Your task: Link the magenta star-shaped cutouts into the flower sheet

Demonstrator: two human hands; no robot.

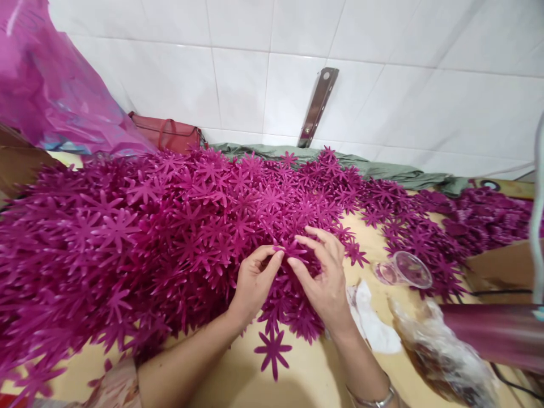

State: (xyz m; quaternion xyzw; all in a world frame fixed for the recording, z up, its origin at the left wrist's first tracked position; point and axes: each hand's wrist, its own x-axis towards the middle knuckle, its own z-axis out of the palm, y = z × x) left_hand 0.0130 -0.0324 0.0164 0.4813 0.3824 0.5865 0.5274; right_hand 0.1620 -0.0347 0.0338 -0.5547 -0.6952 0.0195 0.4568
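A huge heap of magenta flower-shaped cutouts (182, 226) with long, rounded petals spreads across the table. At its front edge, one purple flower cutout (292, 250) is between my two hands. My left hand (256, 279) pinches a petal of it on the left, thumb against index finger. From the right, my right hand (326, 277) holds the same cutout by thumb and index fingertip, its other fingers loosely curled and raised. A single loose flower cutout (273, 352) lies flat on the table below my hands.
A clear plastic cup (411, 270) lies tipped at right, near white tissue (374, 323) and a crumpled clear bag (442, 351). Darker purple pieces (488, 215) are piled far right. A red handbag (170, 134) and pink plastic sheeting (63, 85) stand back left, before the tiled wall (238, 79).
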